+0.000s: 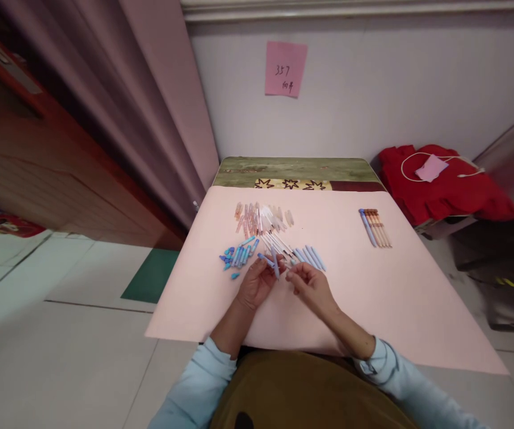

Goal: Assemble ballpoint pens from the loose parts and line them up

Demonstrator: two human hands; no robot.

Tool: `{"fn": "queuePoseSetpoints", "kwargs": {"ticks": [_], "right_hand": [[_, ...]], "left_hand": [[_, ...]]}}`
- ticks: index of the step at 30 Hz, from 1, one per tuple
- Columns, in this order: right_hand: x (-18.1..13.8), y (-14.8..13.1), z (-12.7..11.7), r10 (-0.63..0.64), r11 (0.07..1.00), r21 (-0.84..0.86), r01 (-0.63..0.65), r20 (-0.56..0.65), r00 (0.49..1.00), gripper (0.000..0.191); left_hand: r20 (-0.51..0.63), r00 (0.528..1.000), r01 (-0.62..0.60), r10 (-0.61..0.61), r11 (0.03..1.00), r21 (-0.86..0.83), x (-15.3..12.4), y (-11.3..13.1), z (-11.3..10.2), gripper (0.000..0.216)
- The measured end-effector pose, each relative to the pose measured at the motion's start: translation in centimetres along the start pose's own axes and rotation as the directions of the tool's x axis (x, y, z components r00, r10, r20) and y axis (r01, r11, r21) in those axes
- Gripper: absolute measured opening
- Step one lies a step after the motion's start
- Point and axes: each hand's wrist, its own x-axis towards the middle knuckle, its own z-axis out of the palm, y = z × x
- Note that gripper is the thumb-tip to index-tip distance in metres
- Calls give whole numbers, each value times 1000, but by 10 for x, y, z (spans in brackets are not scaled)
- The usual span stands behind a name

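Observation:
My left hand [255, 287] is closed around light blue pen parts [275, 263], one a long slim barrel tilted upward. To its right, my right hand [314, 288] has thumb and forefinger pinched together near the barrel; what lies between them is too small to make out. White pen refills [279, 243] with dark tips lie just beyond my fingers. Several pale blue barrels [311, 257] rest side by side past my right hand. Left of my left hand are blue and turquoise pen pieces [240, 256] with small darker blue bits [227, 260].
Pinkish-brown and clear pen parts [250, 219] lie farther back on the pink sheet [355, 310]. A row of brown-topped pens with one blue pen [368, 229] lies at the right. Red cloth [453, 199] with a white cable sits beyond the table's right edge; a wall stands behind.

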Motion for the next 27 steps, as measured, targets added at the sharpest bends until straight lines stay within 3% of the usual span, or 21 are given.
{"fn": "queuePoseSetpoints", "kwargs": {"ticks": [4, 9, 15, 18, 21, 27], "right_hand": [[-9, 5, 17, -5, 998, 60, 1, 59, 998, 29], [-4, 2, 31, -11, 982, 188, 10, 5, 1000, 28], [-10, 7, 20, -2, 986, 166, 9, -47, 999, 30], [-20, 13, 1, -51, 997, 60, 57, -94, 994, 29], [-31, 16, -18, -161, 976, -169, 135, -149, 976, 26], [-40, 9, -34, -291, 859, -459, 228, -72, 954, 19]], "left_hand": [[-28, 999, 19, -19, 1000, 13, 0, 0, 2, 20], [-22, 999, 46, -44, 997, 69, -3, -1, 5, 20], [-31, 999, -7, 8, 1000, 30, -2, -1, 6, 18], [-74, 997, -22, 22, 1000, -4, 0, -2, 3, 18], [-88, 996, -31, 33, 999, 18, 2, -3, 1, 19], [-98, 993, -54, 58, 998, 43, 3, -4, 2, 18]]}}
